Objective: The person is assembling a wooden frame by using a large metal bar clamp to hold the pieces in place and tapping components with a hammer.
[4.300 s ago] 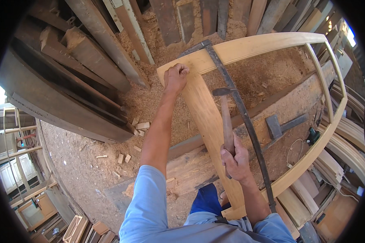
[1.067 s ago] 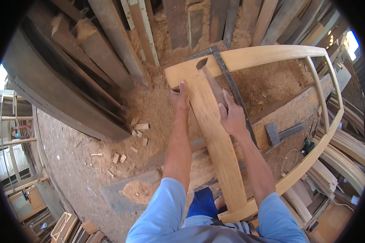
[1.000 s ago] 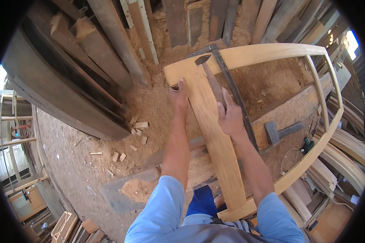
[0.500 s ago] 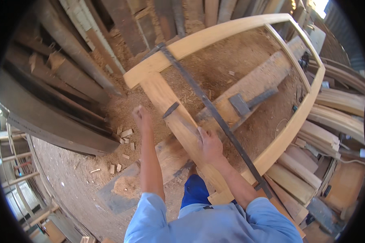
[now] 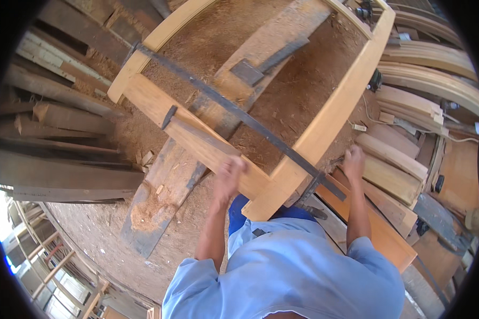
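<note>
A pale wooden frame [image 5: 332,114] with curved sides lies in front of me. A long dark bar clamp [image 5: 218,95] spans it, its screw end near my body. On the near rail [image 5: 183,141] rests a hammer [image 5: 170,116], head toward the left and handle along the rail. My left hand [image 5: 229,174] is curled at the handle's end, slightly blurred. Out to the right, beyond the clamp's near end, my right hand [image 5: 353,161] hovers above stacked timber with fingers bent in; whatever they may hold is hidden.
Under the frame runs a worn plank [image 5: 157,186] with sawdust and a dark block [image 5: 247,72] on it. Thick boards [image 5: 64,175] lean at the left. Curved timber pieces [image 5: 426,69] are piled at the right, with a pale cable [image 5: 436,133] across them.
My right hand has left the hammer handle and moved right, past the clamp. My left hand has come across to the handle. The view has shifted, placing the frame higher and farther left.
</note>
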The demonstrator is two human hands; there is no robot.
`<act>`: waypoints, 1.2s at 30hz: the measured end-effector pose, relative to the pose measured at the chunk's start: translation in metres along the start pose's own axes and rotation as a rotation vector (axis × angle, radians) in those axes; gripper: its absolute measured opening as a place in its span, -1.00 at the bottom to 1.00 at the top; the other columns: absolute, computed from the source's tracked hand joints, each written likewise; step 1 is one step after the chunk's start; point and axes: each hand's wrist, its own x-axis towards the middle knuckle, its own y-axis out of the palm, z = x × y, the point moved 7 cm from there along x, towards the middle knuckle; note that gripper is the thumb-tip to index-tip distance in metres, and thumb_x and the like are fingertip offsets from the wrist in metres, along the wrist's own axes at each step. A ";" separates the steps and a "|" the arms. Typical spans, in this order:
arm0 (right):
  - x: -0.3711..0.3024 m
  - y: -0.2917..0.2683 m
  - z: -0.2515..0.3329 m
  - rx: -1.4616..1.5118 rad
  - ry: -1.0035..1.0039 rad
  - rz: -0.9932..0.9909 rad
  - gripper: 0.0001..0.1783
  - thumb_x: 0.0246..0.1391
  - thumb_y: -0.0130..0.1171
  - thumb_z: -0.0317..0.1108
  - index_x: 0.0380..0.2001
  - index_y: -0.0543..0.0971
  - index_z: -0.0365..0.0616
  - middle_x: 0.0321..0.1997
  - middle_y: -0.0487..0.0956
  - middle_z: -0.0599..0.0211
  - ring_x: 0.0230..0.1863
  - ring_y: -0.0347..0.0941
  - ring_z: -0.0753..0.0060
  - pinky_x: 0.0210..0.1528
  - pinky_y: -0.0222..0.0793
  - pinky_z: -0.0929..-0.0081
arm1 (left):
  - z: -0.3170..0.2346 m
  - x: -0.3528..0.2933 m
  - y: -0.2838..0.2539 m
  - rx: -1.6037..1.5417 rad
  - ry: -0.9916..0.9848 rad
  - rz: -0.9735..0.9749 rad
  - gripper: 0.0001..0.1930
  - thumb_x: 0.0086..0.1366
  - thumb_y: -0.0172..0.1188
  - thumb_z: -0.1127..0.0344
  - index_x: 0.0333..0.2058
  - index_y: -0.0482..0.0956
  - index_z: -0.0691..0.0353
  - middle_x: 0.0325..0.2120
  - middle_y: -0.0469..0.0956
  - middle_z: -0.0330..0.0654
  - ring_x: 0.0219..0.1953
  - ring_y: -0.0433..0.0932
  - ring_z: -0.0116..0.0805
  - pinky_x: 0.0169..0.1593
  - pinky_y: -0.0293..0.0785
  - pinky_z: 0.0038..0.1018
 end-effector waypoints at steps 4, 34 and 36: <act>-0.128 0.072 -0.198 0.250 0.588 0.354 -0.53 0.24 0.10 -0.02 0.00 0.50 -0.17 -0.05 0.58 0.00 -0.07 0.53 0.03 0.00 0.42 0.04 | 0.086 -0.089 0.119 -0.069 -0.475 0.635 -0.70 0.47 0.06 0.09 -0.22 0.53 0.24 -0.35 0.61 -0.22 -0.29 0.56 -0.45 -0.10 0.52 -0.46; -0.213 0.111 -0.018 0.328 -0.432 1.029 -0.66 -0.04 0.31 -0.11 -0.42 0.65 -0.21 -0.43 0.66 0.00 -0.42 0.61 0.05 -0.33 0.51 0.16 | 0.207 -0.111 0.196 -0.382 -0.578 -0.110 -0.35 0.40 -0.06 -0.30 0.13 0.38 0.18 -0.04 0.52 -0.08 -0.04 0.54 -0.16 -0.02 0.49 -0.12; -0.210 0.091 0.001 0.139 -0.298 1.057 -0.53 -0.08 0.31 -0.08 -0.23 0.65 -0.26 -0.25 0.65 -0.16 -0.21 0.61 -0.16 -0.11 0.50 0.08 | 0.192 -0.114 0.190 -0.343 -0.601 -0.118 -0.35 0.41 -0.07 -0.30 0.14 0.37 0.18 -0.05 0.54 -0.07 -0.07 0.56 -0.15 -0.03 0.51 -0.15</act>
